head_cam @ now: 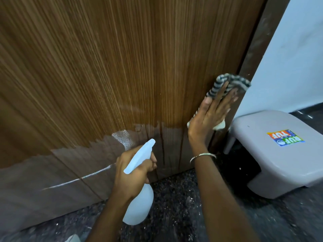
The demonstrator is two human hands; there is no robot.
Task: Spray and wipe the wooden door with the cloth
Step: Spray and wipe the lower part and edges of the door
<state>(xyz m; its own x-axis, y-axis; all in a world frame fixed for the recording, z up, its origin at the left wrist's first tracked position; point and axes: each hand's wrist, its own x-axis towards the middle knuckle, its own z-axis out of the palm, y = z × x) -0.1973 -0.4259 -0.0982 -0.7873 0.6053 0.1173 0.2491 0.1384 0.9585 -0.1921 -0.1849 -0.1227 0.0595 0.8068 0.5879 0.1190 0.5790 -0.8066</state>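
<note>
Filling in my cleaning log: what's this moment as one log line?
left hand grips white plastic spray bottle | right hand presses striped grey cloth flat on brown wooden door | white foam patch lower down

Even indoor light; edges bend, perhaps motion-blurred.

One sticker bears the only readable text. It sits on the top face of a grey plastic stool (258, 154), which stands just right of the wooden door (104, 67), low by its bottom corner.

Sticker (286, 139): on the half of the stool top away from the door, seen upside down from here.
- "RUF" in white letters on a green and blue field, at the end farther from the door.
- "TUF" in white on orange, at the end nearer the door.
- Small word between them: too small to read.
- Round blue emblem (281, 142) at the corner nearest the door: lettering illegible.
</note>
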